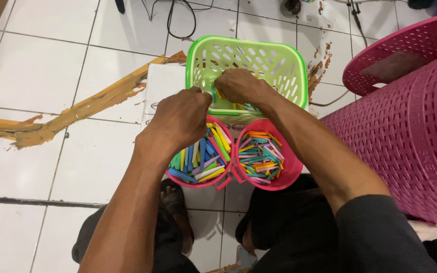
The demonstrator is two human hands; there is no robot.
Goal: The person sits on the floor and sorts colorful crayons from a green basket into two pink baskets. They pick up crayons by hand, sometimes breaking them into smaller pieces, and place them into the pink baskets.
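My left hand [180, 119] and my right hand [241, 86] meet over the near rim of a green perforated basket [279, 60]. Their fingers pinch a thin green stick [213, 93] between them. A few coloured sticks [238, 106] lie inside the green basket near my right hand. Just below stand two pink round baskets. The left pink basket [222, 179] holds wide coloured sticks. The right pink basket [289, 174] holds thinner coloured sticks. My left wrist hides part of the left pink basket.
A large pink perforated basket [400, 131] and its lid [405, 45] stand at the right. A white sheet [163, 86] lies under the green basket. Brown tape strip [77, 108] crosses the white tiled floor at left. Black cables [180, 20] lie at the top.
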